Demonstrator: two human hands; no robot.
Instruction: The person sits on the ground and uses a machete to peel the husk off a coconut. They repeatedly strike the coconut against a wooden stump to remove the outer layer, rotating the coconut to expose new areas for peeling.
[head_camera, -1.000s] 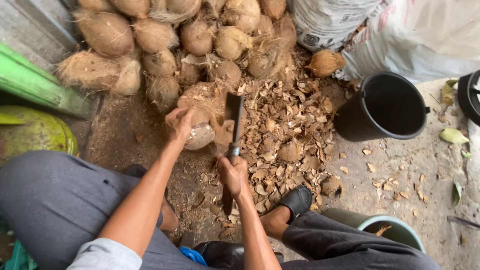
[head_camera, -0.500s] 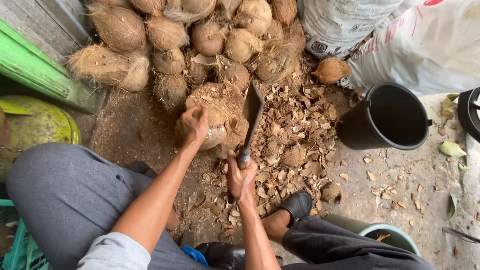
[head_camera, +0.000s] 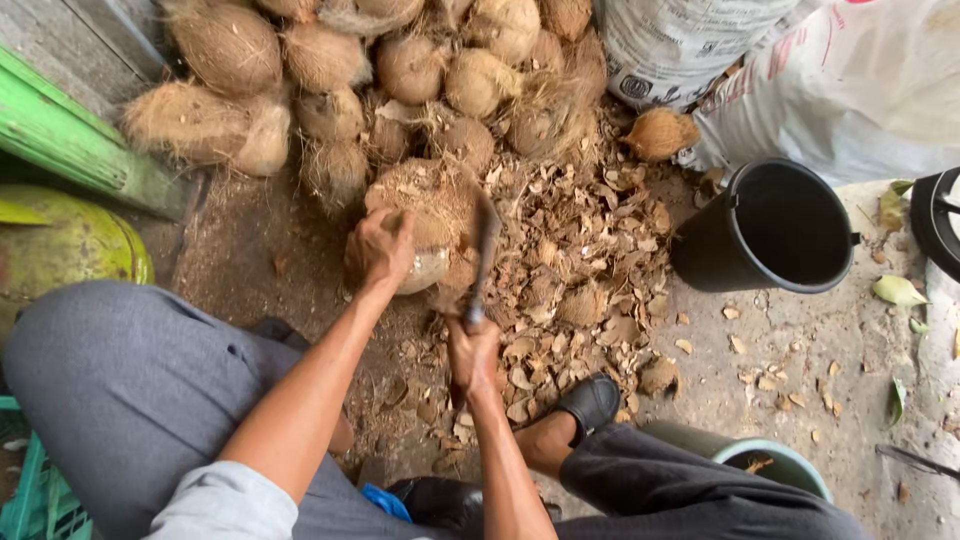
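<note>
The person sits low over the dirt floor, chopping the shell off a coconut (head_camera: 425, 255). The left hand (head_camera: 382, 245) is clenched over the top of the coconut, pinning it on a husk-covered mound (head_camera: 425, 195) in the middle of the scene. The right hand (head_camera: 472, 350) is wrapped tight round the handle of a cleaver (head_camera: 483, 250), whose dark blade stands blurred just right of the coconut, almost against its side. It looks like mid-stroke paring; by my judgement the next cut needs the blade to land clear of the holding fingers, and the coconut to be turned to a fresh patch. The coconut shows pale and smooth where it is bared, rough brown elsewhere. Dry, curled shell chips (head_camera: 580, 260) lie thick to the right. At the far side sits a heap of hairy, fibrous coconuts (head_camera: 330, 60), round and tan. A black plastic bucket (head_camera: 775, 235) stands to the right, with white woven sacks (head_camera: 840, 80) behind it.
</note>
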